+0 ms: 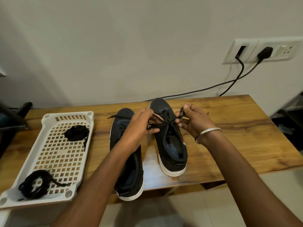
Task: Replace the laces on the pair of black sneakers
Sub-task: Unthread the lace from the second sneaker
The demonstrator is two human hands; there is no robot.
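With laces [77, 133] bundled, white basket [49, 118].

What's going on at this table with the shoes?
A person is working on the lace of the right black sneaker with a white sole on the wooden table. The left hand and the right hand each pinch a part of its black lace. The left black sneaker stands beside it. Two coiled black laces lie in the white perforated plastic tray further left.

No readable text or labels
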